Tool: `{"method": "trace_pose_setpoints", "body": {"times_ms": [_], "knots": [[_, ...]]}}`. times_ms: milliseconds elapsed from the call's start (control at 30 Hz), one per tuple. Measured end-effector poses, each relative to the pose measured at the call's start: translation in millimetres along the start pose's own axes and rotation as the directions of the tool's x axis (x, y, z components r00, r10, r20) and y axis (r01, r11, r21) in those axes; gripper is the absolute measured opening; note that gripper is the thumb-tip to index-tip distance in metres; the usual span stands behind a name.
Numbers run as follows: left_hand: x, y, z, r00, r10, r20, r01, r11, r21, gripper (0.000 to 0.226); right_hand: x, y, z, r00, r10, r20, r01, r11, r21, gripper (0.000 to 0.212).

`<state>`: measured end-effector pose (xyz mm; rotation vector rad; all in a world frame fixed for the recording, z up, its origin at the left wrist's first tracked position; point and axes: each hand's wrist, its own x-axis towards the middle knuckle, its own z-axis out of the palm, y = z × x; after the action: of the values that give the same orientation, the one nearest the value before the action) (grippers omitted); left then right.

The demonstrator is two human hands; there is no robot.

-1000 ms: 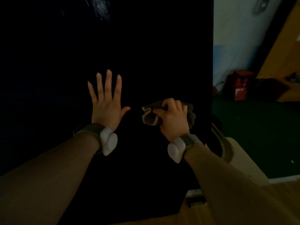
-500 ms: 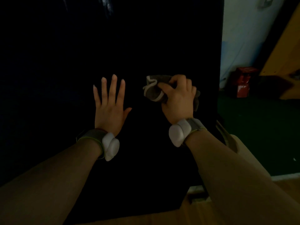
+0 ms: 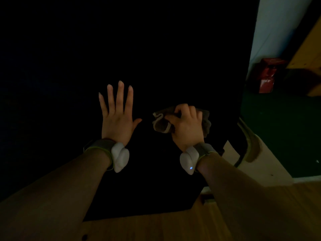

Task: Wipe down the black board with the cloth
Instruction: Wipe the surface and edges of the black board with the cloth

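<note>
Dim light leaves most of your view taken up by the black board (image 3: 156, 49), a flat, featureless dark panel that stands on a wooden floor (image 3: 156, 228) and ends in a straight edge on the right. Your left hand (image 3: 118, 119) lies flat against the board with fingers spread and thumb out to the side. Just beside it, your right hand (image 3: 188, 127) is closed around the cloth (image 3: 161, 123), a crumpled grey-brown rag with a paler hem, bunched up and pressed to the board near its right edge; folds stick out on both sides of your fist. Each wrist carries a band with a white pod, and a small blue light glows on the right one (image 3: 189, 161). Beyond the board's right edge you can see a red box (image 3: 268, 75) on a dark green floor.
</note>
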<state>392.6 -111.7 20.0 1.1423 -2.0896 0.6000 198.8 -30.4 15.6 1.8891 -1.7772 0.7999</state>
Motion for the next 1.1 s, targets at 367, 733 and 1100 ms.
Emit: {"method": "trace_pose_setpoints", "body": {"times_ms": [367,733,1100], "knots": [[2,-3,4,1.000,0.001,0.002,-0.001,0.999,0.032,0.103,38,-9,-46,0.931,0.085,-0.355,-0.043,0.991,0.125,0.024],[-28,3,19,1.000,0.011,-0.012,-0.011,0.999,-0.033,0.096,-1,-6,3,0.982,0.036,-0.185,-0.024,0.997,0.068,0.025],[-32,5,30,0.998,0.000,0.055,0.000,1.000,0.001,0.108,-36,3,26,0.994,-0.039,0.100,0.031,0.997,0.072,0.026]]}}
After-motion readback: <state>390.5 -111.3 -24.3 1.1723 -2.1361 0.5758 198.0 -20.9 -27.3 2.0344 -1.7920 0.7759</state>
